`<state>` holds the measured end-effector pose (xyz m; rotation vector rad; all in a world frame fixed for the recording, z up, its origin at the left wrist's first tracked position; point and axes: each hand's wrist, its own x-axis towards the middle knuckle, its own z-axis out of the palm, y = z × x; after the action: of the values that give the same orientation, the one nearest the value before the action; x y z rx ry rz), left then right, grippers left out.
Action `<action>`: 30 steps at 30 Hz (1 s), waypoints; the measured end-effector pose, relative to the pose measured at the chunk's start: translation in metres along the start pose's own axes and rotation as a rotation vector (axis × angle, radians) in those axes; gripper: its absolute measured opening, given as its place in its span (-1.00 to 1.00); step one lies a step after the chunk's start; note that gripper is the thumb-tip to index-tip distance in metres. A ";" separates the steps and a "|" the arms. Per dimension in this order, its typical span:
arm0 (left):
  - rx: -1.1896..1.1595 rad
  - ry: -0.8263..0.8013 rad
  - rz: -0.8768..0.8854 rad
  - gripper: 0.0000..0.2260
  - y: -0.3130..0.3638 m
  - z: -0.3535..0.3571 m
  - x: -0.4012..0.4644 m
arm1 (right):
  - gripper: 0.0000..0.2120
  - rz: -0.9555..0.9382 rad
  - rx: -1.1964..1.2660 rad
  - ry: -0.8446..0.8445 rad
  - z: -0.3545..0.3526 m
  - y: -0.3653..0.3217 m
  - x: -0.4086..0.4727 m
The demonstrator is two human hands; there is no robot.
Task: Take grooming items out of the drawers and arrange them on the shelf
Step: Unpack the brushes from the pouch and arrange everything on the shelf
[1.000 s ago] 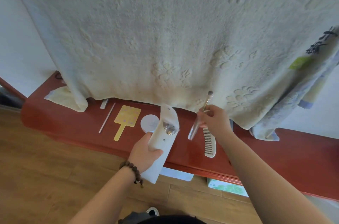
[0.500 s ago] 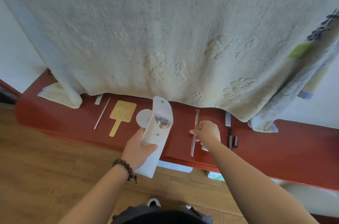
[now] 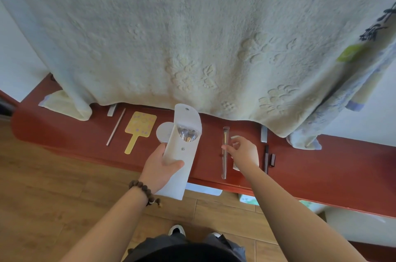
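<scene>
My left hand (image 3: 158, 167) grips a white snap-flap pouch (image 3: 184, 154), held upright over the front of the red shelf (image 3: 321, 167). The flap is open and several shiny brush ends show inside. A slim makeup brush (image 3: 224, 167) lies flat on the shelf to the right of the pouch. My right hand (image 3: 244, 152) hovers over a white comb (image 3: 235, 168), its loosely bent fingertips touching the brush handle. Left of the pouch lie a round white disc (image 3: 164, 133), a yellow hand mirror (image 3: 139, 126) and a thin stick (image 3: 115, 127).
A large cream towel (image 3: 192, 36) hangs over the back of the shelf and hides it. A dark pencil (image 3: 266, 158), a small dark tube (image 3: 272, 159) and a grey piece (image 3: 264, 134) lie right of the comb. White boxes (image 3: 203, 190) sit below the shelf on the wooden floor.
My right hand lowered the makeup brush from the air onto the shelf beside the comb and its fingers have loosened. The left hand kept hold of the pouch.
</scene>
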<state>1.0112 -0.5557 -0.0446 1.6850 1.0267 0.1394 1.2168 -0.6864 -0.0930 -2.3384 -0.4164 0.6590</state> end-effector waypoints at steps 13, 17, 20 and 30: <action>-0.076 -0.140 0.079 -0.72 0.018 0.004 -0.011 | -0.84 -0.436 0.214 -0.104 -0.013 -0.071 -0.034; -0.039 -0.157 0.088 -0.72 0.018 0.001 -0.014 | -0.87 -0.366 0.355 0.026 -0.027 -0.079 -0.023; -0.064 -0.145 0.066 -0.71 0.014 -0.001 -0.017 | -0.81 -0.303 0.505 0.082 -0.045 -0.082 -0.014; -0.070 -0.130 0.074 -0.68 0.007 0.001 -0.022 | -0.88 -0.251 0.367 -0.146 -0.007 -0.071 -0.049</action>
<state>1.0017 -0.5713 -0.0304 1.6465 0.8539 0.1117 1.1724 -0.6608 -0.0236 -1.8628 -0.5903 0.7181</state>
